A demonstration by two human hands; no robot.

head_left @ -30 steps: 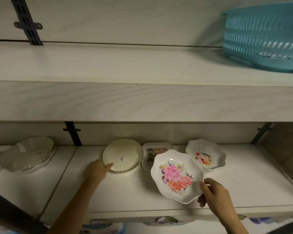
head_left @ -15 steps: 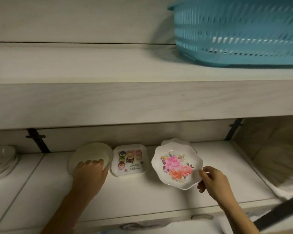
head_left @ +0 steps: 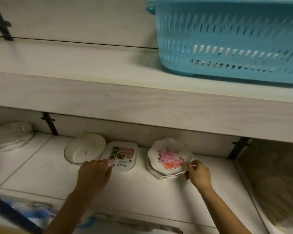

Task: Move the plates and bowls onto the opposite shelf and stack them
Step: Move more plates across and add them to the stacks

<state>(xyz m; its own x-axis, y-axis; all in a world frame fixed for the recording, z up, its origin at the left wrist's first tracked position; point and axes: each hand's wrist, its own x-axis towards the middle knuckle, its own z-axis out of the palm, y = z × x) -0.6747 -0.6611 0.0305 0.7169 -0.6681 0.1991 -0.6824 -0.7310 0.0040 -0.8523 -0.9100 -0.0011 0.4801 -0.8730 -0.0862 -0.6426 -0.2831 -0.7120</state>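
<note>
1. Plates first: from my head camera, the white scalloped plastic plate with the pink flower print [head_left: 170,157] sits on top of the stack of matching scalloped plates [head_left: 162,174] on the white lower shelf [head_left: 159,196], right of centre. It lies a little askew to the stack, which I judge to mean it is not yet seated.
2. My right hand [head_left: 198,174] holds that plate's near-right rim, thumb and fingertips pinched on the edge. I judge the edge grip lets me steer the scallops into line with those beneath.
3. My left hand [head_left: 94,174] lies on the shelf with its fingers [head_left: 107,162] stretched forward and loosely together, the tips touching the near-left edge of the white rounded-square plate with the cartoon owl print [head_left: 122,156]. It grips nothing. I judge it is placed to draw this plate toward me.
4. Just left, the plain cream round bowl [head_left: 85,147] touches or slightly overlaps the owl plate; I cannot tell which.
5. Far left stands a stack of pale round dishes [head_left: 10,135], well apart.
6. Above, a turquoise slotted plastic basket [head_left: 226,39] rests on the white upper shelf [head_left: 108,92], clear of the work.
</note>
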